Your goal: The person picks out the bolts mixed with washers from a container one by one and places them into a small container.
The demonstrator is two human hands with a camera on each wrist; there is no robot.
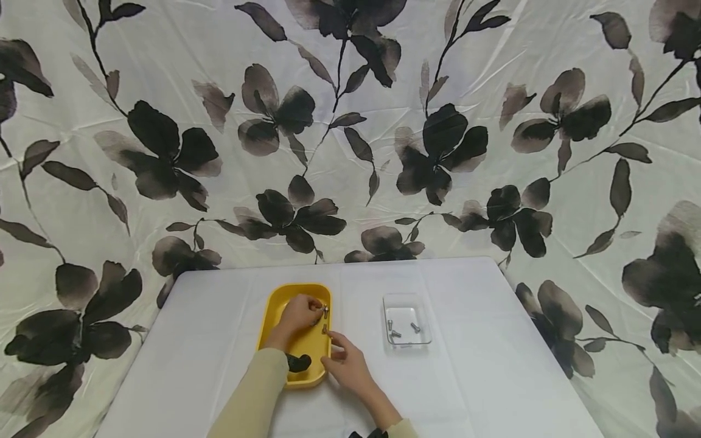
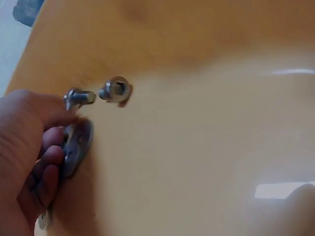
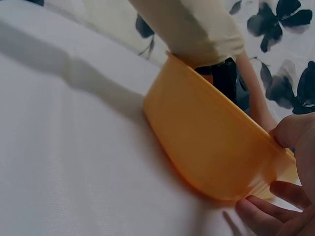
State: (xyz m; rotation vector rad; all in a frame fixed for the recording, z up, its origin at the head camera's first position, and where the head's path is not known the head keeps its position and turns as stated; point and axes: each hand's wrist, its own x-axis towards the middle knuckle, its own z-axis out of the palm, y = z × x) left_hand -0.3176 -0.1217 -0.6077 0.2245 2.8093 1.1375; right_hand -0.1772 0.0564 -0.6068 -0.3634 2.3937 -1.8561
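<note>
A yellow tray (image 1: 266, 316) stands on the table, left of its middle. My left hand (image 1: 300, 313) reaches inside it, near the right wall. Between curled fingers it pinches a small metal bolt (image 2: 80, 97). Another bolt (image 2: 117, 90), with a hex socket head, lies on the tray floor just beyond. Grey metal pieces (image 2: 78, 147) show by the lower fingers, too blurred to name. Outside the tray, my right hand (image 1: 350, 365) touches the right wall with thumb and fingers spread. Its thumb meets the rim, and lower fingers (image 3: 261, 211) lie near the base.
Right of the tray, a clear plastic box (image 1: 407, 344) holds several metal bolts (image 1: 415, 327). Both stand on a white-covered table (image 1: 465, 377). A floral cloth (image 1: 372, 182) hangs behind the table. A black strap (image 1: 298, 363) is around the left wrist.
</note>
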